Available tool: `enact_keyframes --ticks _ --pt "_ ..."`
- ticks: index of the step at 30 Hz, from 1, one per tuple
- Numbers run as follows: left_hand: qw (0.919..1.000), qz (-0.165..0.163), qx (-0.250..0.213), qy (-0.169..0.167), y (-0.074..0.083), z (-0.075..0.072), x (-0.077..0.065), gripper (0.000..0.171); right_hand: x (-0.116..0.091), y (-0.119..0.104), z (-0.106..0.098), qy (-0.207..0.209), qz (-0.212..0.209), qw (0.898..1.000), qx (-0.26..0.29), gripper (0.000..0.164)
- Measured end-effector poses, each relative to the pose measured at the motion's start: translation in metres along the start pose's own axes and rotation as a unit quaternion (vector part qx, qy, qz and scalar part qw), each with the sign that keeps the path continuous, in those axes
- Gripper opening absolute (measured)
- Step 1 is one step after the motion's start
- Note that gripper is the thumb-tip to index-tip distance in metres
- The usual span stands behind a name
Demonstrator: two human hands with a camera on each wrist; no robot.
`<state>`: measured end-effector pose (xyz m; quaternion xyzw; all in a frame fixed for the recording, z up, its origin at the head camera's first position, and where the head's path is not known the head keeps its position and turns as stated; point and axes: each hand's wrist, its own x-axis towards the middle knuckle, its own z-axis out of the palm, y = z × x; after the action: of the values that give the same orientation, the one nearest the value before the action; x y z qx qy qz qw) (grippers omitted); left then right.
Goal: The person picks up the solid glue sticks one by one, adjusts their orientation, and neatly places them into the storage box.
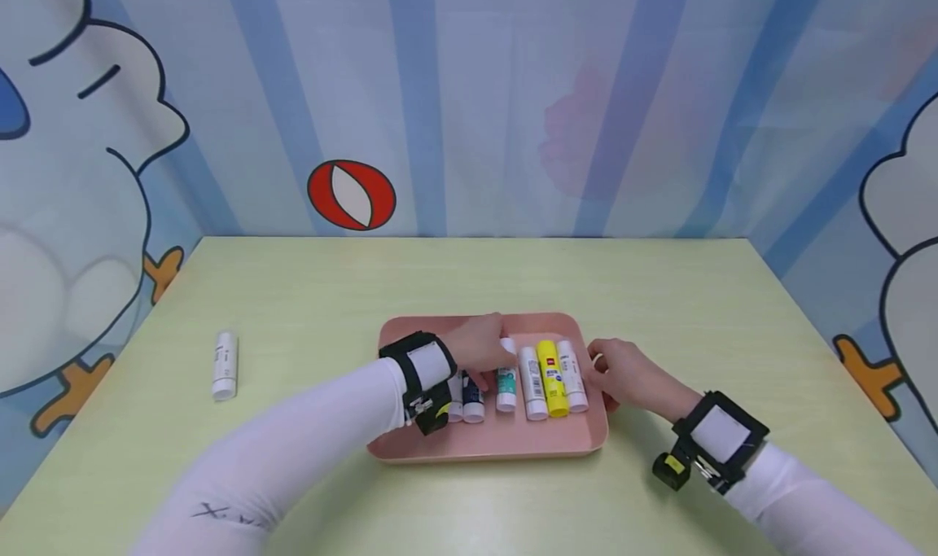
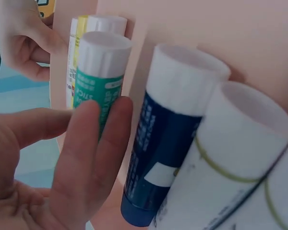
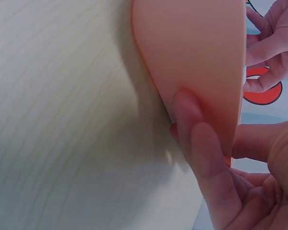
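Observation:
My left hand (image 1: pixel 475 344) reaches into the pink tray (image 1: pixel 498 446) and pinches a glue stick with a green label (image 1: pixel 506 385). In the left wrist view, thumb and fingers lie about this glue stick (image 2: pixel 103 60), its white cap upward. Beside it lean a dark blue glue stick (image 2: pixel 165 129) and white ones (image 2: pixel 235 139). On the tray's right side, my right hand (image 1: pixel 626 370) grips the wall; the right wrist view shows fingers against the outer wall (image 3: pixel 201 57) and the thumb at the rim. Right of the green one lie a yellow glue stick (image 1: pixel 553 377) and two white ones (image 1: pixel 532 381).
A lone white glue stick (image 1: pixel 225 365) lies on the pale table (image 1: pixel 308 287), left of the tray. Behind the table hangs a blue striped cartoon curtain (image 1: pixel 484 116). My left sleeve (image 1: pixel 308 442) crosses in front of the tray's left part.

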<state>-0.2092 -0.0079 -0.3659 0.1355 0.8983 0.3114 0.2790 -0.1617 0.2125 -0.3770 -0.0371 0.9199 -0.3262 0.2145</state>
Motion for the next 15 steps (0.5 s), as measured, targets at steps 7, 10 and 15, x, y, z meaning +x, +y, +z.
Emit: enact_keyframes --ticks 7,10,15 --pt "0.9999 -0.011 -0.006 0.002 0.0052 0.0035 -0.0004 0.049 -0.0001 -0.0005 0.0005 -0.002 -0.001 1.0 0.002 0.022" --pt "0.9999 -0.013 0.002 0.002 0.0065 0.0054 -0.0008 0.047 0.0 -0.0009 0.0003 -0.001 -0.004 1.0 -0.003 0.021" --pt "0.9995 -0.03 0.011 0.005 0.0084 0.0098 0.0025 0.038 -0.0005 -0.001 0.0 0.002 -0.01 1.0 -0.011 0.019"
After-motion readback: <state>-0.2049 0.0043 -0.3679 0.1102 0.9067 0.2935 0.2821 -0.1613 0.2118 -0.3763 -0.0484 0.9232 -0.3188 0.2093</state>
